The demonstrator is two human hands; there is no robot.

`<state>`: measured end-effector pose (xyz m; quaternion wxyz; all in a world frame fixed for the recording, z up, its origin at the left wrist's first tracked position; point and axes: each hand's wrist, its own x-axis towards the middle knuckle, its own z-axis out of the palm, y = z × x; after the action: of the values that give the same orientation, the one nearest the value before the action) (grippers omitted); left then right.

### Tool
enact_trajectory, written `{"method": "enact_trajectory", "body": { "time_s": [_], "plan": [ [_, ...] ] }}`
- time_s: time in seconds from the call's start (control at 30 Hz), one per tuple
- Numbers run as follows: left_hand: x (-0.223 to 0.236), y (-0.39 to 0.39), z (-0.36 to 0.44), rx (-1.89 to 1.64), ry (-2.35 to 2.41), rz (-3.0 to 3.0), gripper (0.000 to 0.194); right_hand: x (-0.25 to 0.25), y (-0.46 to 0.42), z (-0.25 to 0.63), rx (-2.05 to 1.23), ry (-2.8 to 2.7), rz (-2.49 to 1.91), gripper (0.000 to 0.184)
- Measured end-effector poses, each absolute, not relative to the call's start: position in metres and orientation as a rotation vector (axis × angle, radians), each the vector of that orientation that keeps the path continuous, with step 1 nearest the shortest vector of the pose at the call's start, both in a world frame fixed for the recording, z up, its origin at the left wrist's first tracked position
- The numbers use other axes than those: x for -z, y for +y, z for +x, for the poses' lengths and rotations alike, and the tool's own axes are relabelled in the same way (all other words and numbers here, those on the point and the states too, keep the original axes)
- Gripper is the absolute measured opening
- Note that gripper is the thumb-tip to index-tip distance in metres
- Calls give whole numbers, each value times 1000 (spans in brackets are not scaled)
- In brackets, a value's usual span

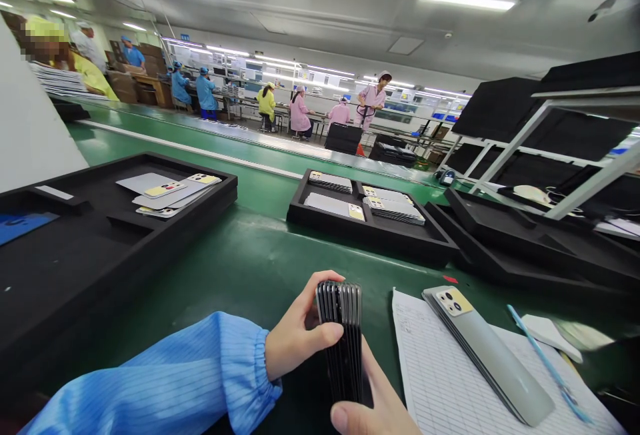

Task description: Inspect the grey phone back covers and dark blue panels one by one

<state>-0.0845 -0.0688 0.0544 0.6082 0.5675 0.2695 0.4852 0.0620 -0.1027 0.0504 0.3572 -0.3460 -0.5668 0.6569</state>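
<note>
Upright in front of me is a stack of thin dark phone panels (345,348), their edges turned toward me. My left hand (305,332) grips the upper part, with its thumb on the near edges and its fingers behind the stack. Lower down, my right hand (373,402) closes round the right side and bottom of the same stack; some of its fingers are hidden. To the right, another stack of silver-grey phone panels (493,355) with a yellow camera patch lies on a printed sheet (425,362). A blue pen (547,362) rests beside it.
At left a black foam tray (165,248) holds several loose panels and a blue piece. A second black tray (370,238) carries panel stacks in compartments. More black trays (530,242) are piled at right by a metal frame. Co-workers (300,112) sit and stand beyond the green bench.
</note>
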Motion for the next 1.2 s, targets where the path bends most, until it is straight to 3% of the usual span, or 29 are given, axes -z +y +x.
{"method": "enact_trajectory", "body": {
  "time_s": [0.3,0.47,0.53,0.63,0.8,0.93,1.2],
  "plan": [
    [-57,-67,-84,-1114,684,1251,44,-54,-103,63,-1851,-1315,-869,70],
    [-58,-55,-86,-1029,800,744,34,-57,-101,68,-1922,-1374,-810,71],
    [-58,-47,-90,-996,817,656,33,-55,-100,75,-1769,-1523,-938,76],
    [-57,-37,-96,-917,813,630,32,-50,-99,84,-1276,-1890,-1130,85],
    [-49,-47,-88,-605,732,654,27,-37,-100,89,-531,-2361,-810,91],
    [-38,-61,-75,-413,709,632,26,-33,-102,87,-417,-2454,-765,92],
    [-47,-73,-73,-468,562,531,39,-33,-96,84,-110,-2532,-687,81]
  ]
}}
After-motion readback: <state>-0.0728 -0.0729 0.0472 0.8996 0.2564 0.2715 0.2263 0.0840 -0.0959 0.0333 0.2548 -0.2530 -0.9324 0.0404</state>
